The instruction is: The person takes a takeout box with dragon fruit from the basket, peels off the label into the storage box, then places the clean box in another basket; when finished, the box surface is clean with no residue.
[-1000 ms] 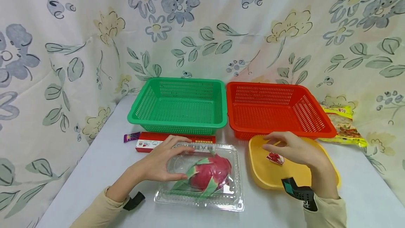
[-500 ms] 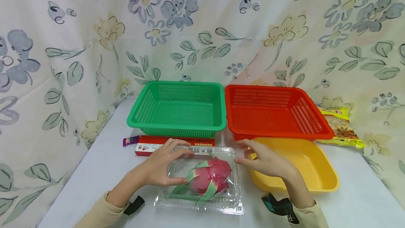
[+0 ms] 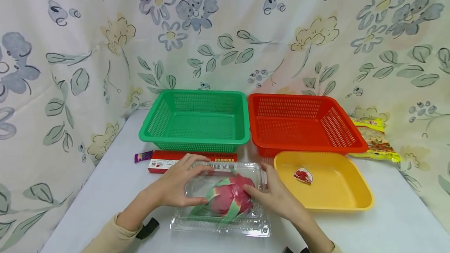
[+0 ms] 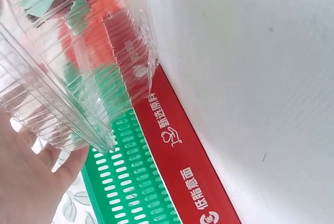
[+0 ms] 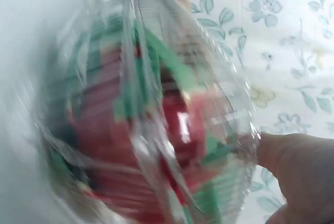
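A clear plastic clamshell box (image 3: 219, 227) lies on the white table in front of me. Inside it shows a pink dragon fruit (image 3: 228, 196) with green scales. My left hand (image 3: 175, 184) holds the box's left side, thumb toward the front and fingers at the back; the left wrist view catches its fingers along the ridged plastic edge. On the other side, my right hand (image 3: 277, 196) grips the right edge, its thumb over the lid and its fingers partly hidden at the far side. Blurred in the right wrist view, the fruit fills the box.
Behind the box lies a long red carton (image 3: 161, 165), beside a small purple packet (image 3: 143, 156). A green basket (image 3: 197, 142) and a red basket (image 3: 309, 148) stand farther back. At right are a yellow tray (image 3: 369, 203) holding a small label (image 3: 303, 175), and a yellow food bag (image 3: 381, 149).
My right hand has moved left from over the yellow tray to the box's right edge, uncovering the label in the tray. My left hand has stayed at the box's left side.
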`<act>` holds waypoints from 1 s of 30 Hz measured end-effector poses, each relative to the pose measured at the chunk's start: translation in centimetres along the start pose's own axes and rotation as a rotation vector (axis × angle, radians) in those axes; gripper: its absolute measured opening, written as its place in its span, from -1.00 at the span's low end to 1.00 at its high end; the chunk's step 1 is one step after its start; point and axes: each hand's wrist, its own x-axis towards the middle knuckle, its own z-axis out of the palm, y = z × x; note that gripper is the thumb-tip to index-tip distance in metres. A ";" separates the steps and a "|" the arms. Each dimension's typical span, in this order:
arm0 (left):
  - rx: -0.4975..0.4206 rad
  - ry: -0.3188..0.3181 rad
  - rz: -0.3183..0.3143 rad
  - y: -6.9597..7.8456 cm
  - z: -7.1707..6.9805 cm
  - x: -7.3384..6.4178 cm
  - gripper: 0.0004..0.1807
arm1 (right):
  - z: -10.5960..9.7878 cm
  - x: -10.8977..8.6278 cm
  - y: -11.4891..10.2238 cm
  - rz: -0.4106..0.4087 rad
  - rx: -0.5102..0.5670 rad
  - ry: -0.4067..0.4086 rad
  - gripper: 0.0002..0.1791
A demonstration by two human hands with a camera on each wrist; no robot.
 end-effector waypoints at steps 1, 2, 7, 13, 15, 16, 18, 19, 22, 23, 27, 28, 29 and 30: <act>-0.001 0.000 0.002 0.0 0.0 0.0 -0.21 | 0.2 -0.2 0.2 -0.001 0.023 -0.003 -0.04; -0.002 0.000 0.002 0.0 0.0 0.0 -0.21 | 0.4 -0.3 0.4 -0.002 0.037 -0.004 -0.03; -0.006 0.002 0.006 -0.1 0.1 -0.1 -0.21 | 1.5 -1.0 1.5 0.069 0.170 -0.001 0.08; -0.002 0.006 0.008 -0.1 0.1 0.0 -0.21 | 2.4 -1.7 2.4 0.097 0.310 0.020 0.10; -0.007 0.001 0.001 -0.1 0.1 0.1 -0.21 | 2.6 -1.8 2.8 0.095 0.345 0.027 0.08; -0.009 -0.001 0.000 -0.1 0.0 0.1 -0.21 | 2.8 -1.7 3.0 0.095 0.370 0.027 0.07; -0.034 -0.005 -0.001 -0.2 0.0 0.1 -0.23 | 3.0 -1.6 3.3 0.097 0.416 0.023 0.05; -0.065 -0.003 0.000 -0.3 -0.1 0.1 -0.25 | 3.0 -1.6 3.5 0.100 0.442 0.022 0.03; -0.184 0.005 -0.017 -0.7 -0.3 0.1 -0.35 | 3.1 -1.4 3.8 0.113 0.513 0.006 0.00; -0.221 0.016 -0.031 -0.9 -0.5 0.0 -0.38 | 3.0 -1.4 3.9 0.116 0.531 -0.002 0.00; -0.235 0.123 -0.096 -1.7 -1.4 -0.1 -0.46 | 2.8 -1.3 4.2 0.111 0.563 -0.019 -0.02; -0.196 0.164 -0.109 -2.0 -1.7 -0.1 -0.47 | 2.8 -1.2 4.2 0.110 0.557 -0.020 -0.02; -0.152 0.206 -0.120 -2.4 -2.0 -0.1 -0.49 | 2.8 -1.2 4.2 0.108 0.553 -0.023 -0.02; -0.099 0.252 -0.127 -2.8 -2.3 -0.1 -0.49 | 2.7 -1.2 4.2 0.108 0.549 -0.026 -0.01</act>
